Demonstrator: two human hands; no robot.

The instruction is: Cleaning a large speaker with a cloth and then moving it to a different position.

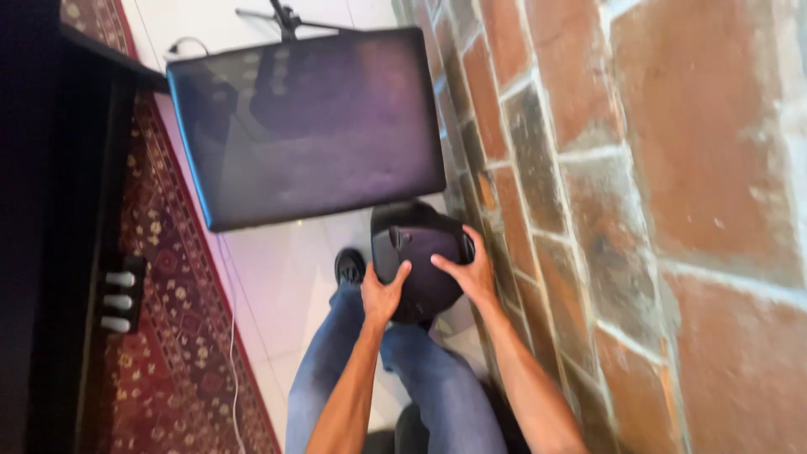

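Observation:
I hold a round, dark, disc-shaped device (423, 261), like a robot vacuum, in both hands above my legs. My left hand (384, 294) grips its lower left edge with the thumb on top. On the device's right side my right hand (469, 271) clasps the rim, fingers spread over the top. The device sits close to the brick wall (639, 168). My legs in blue jeans (403, 378) and one dark shoe (350, 266) show below it.
A black padded bench (307, 126) stands just ahead over the white tile floor (277, 286). A red patterned rug (168, 336) lies at left beside a dark piano with three metal pedals (118, 301). A thin white cable (233, 353) runs along the rug's edge.

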